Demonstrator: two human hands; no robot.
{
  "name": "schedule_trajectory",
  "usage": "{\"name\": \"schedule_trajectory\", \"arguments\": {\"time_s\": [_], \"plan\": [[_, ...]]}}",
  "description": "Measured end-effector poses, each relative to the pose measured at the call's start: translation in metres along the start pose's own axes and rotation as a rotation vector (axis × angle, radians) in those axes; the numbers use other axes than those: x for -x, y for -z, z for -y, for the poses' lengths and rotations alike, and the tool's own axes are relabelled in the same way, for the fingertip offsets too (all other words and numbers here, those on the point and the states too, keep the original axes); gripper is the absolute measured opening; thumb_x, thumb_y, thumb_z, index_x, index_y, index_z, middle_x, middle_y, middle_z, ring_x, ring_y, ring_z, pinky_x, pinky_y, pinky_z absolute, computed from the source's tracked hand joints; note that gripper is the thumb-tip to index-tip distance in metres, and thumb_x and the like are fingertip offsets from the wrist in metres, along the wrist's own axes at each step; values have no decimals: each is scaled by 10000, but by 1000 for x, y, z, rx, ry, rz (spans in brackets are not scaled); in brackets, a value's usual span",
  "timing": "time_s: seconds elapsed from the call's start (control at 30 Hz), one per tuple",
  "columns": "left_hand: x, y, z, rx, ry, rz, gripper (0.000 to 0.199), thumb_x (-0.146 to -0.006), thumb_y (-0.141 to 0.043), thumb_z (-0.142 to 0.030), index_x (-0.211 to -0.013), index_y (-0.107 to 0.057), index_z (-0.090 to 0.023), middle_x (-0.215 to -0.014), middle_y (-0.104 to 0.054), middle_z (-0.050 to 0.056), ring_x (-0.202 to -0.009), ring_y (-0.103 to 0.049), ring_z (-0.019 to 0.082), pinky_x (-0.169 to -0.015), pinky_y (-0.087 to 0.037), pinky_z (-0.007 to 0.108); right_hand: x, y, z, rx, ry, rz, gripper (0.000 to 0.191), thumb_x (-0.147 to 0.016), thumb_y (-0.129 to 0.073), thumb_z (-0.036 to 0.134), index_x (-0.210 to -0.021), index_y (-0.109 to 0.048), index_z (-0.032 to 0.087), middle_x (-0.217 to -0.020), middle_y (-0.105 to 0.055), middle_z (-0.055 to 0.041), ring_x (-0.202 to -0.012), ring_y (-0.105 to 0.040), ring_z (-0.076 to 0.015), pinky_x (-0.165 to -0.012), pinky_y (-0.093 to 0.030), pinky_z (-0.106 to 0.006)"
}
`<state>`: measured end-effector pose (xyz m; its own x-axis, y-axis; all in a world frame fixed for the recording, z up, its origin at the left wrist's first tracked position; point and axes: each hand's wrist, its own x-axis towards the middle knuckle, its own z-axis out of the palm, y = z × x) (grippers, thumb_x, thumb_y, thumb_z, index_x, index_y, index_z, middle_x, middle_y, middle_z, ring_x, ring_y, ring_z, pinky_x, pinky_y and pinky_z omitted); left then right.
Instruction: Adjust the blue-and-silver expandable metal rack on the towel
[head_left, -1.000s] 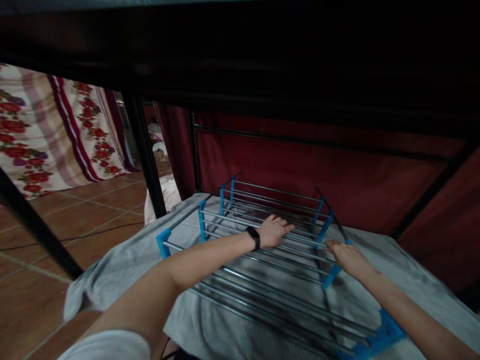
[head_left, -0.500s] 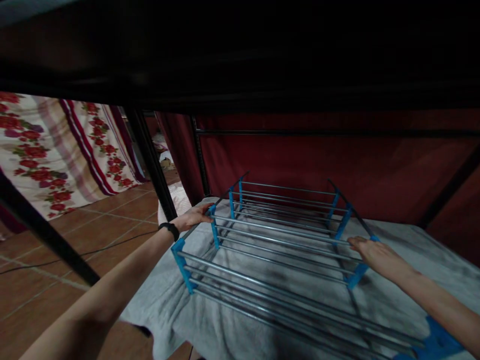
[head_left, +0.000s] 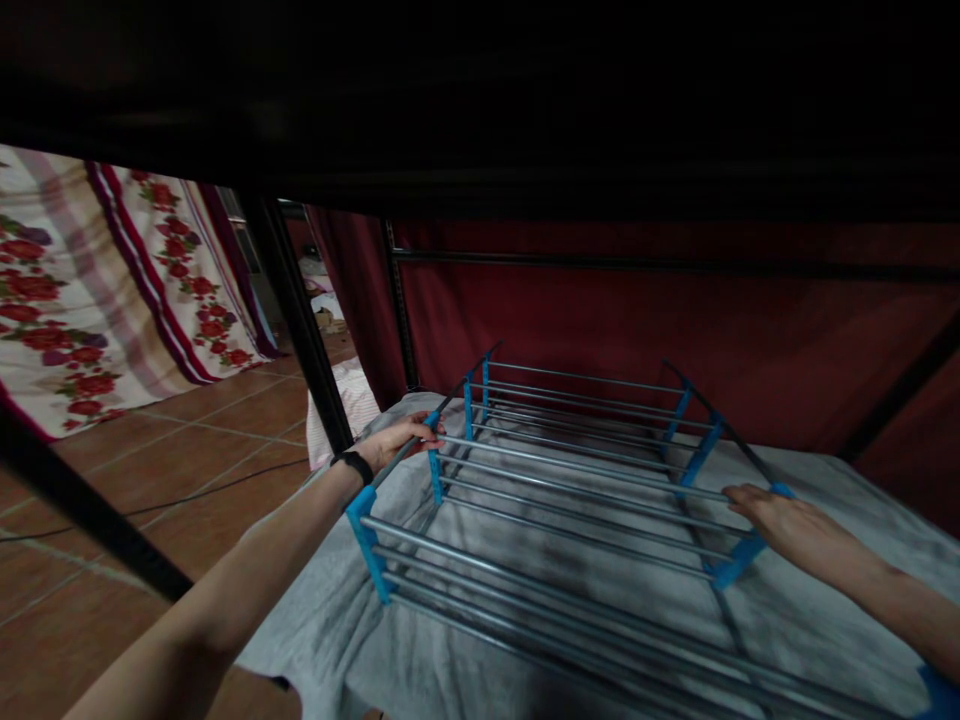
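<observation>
A shoe rack (head_left: 555,455) of grey metal tubes and blue plastic connectors lies on a grey cloth (head_left: 450,665). My left hand (head_left: 409,435), with a black band at the wrist, is closed around the rack's left side at a middle blue connector. Across from it, my right hand (head_left: 780,512) grips the right side, its fingers over the end of a crossbar by another connector. Part of each connector is hidden under the hands. The rack's near right corner is mostly out of view, behind my right forearm and the frame edge.
A dark slab (head_left: 480,110) hangs low overhead. Black metal posts (head_left: 296,310) stand at the left, with a rail (head_left: 600,262) before a red curtain (head_left: 600,320) at the back. A flowered cloth (head_left: 112,290) hangs beyond the tiled floor (head_left: 217,440), where a cable lies.
The rack's right side and my right hand appear farther right. My left hand sits slightly farther right and wraps more around the connector. The camera view has also shifted slightly.
</observation>
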<state>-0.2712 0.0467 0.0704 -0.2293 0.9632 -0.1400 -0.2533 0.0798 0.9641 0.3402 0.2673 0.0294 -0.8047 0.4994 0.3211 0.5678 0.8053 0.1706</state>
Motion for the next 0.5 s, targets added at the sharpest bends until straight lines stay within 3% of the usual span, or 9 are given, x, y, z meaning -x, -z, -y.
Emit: {"name": "schedule_trajectory", "arguments": {"time_s": [0.17, 0.27, 0.37, 0.5], "plan": [[-2, 0, 3, 5, -13, -14, 457, -595, -795, -15, -959, -565, -166, -899, -628, -9, -793, -671, 124, -791, -588, 236, 1, -1, -2, -14, -61, 46, 376, -973, -366, 293, -1168, -675, 203, -1146, -681, -213, -963, -697, -256, -799, -532, -379], [0, -1, 1, -13, 7, -5, 468, -592, -808, -22, -961, -558, -165, -886, -637, -9, -760, -677, 128, -760, -591, 243, -16, -2, 19, 25, -49, 6, 409, -945, -424, 384, -1281, -602, 235, -1208, -664, -179, -1054, -665, -292, -934, -506, -457], [1, -2, 0, -15, 6, -3, 469, -590, -813, -22, -957, -559, -166, -880, -642, -7, -754, -680, 132, -753, -587, 243, -59, 0, 74, -17, 30, -36, 467, -953, -418, 397, -1382, -512, 239, -1309, -610, -158, -1158, -607, -281, -1038, -447, -457], [2, -3, 0, -38, -9, -23, 460, -584, -812, -14, -950, -574, -158, -900, -652, 6, -767, -683, 136, -759, -577, 236, -144, 10, 183, -165, 164, -30, 465, -968, -375, 321, -1403, -467, 180, -1352, -578, -129, -1221, -558, -248, -1051, -436, -425]]}}
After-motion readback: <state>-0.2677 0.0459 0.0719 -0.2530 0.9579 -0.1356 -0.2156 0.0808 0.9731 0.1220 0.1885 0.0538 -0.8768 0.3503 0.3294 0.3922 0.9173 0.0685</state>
